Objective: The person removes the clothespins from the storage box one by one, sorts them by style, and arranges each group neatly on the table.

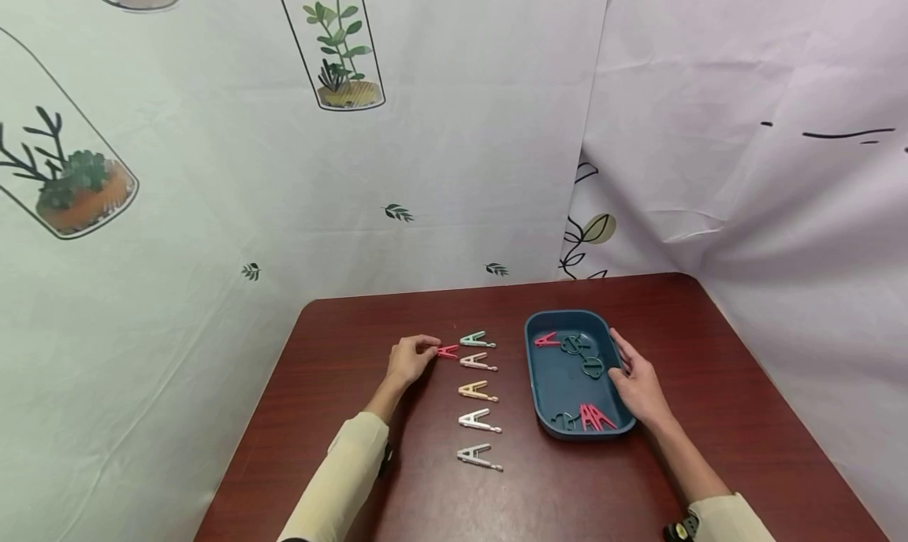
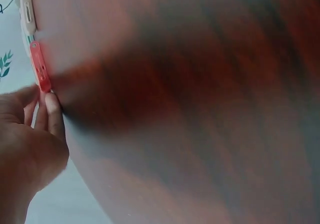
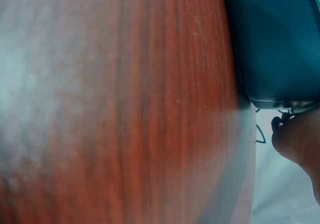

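Note:
My left hand [image 1: 406, 362] pinches a pink-red clothespin [image 1: 448, 352] by one end, low over the table; the left wrist view shows the fingertips on that clothespin [image 2: 41, 66]. Just right of it runs a column of several clothespins: mint green [image 1: 477, 339] at the far end, then pale pink [image 1: 478, 361], yellow [image 1: 478, 391] and whitish ones [image 1: 479, 420]. My right hand [image 1: 641, 388] grips the right rim of a blue tray [image 1: 556, 384], thumb at the inner side. In the tray lie pink-red clothespins [image 1: 594, 417] and dark green clips [image 1: 592, 366].
The dark red-brown wooden table [image 1: 553, 495] has rounded far corners. Behind it and at the sides hangs a pale cloth [image 1: 454, 172] printed with plants and jars. The tray stands right of the clothespin column, with a strip of table between them.

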`<state>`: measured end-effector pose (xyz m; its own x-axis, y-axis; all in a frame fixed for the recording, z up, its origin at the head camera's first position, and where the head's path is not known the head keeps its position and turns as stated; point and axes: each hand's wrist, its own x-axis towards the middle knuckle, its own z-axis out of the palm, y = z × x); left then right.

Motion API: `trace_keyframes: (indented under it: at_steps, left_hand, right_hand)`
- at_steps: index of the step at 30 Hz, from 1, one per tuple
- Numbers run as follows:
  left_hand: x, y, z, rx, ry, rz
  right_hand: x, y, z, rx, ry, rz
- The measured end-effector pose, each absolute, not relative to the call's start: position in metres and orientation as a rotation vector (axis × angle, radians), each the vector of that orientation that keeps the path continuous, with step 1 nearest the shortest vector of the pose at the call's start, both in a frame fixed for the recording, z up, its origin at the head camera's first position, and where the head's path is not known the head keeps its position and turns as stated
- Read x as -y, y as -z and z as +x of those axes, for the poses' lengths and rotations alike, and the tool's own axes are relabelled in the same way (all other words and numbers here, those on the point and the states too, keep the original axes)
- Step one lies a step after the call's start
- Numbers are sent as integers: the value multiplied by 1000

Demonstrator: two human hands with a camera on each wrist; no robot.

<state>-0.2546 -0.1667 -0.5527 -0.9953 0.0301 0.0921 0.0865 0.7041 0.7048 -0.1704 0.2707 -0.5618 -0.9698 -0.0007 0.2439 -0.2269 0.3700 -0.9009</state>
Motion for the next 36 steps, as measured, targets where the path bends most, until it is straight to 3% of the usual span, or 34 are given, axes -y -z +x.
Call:
trace_keyframes:
  at_steps: [6,36]
  left_hand:
    - [172,561,-252,2767,1325,-225]
    - [181,564,-249,2735,1303,-132]
  right_hand:
    - [-271,563,-171,2421,-1662,198]
    - [-269,561,-169,2432,-1640,199]
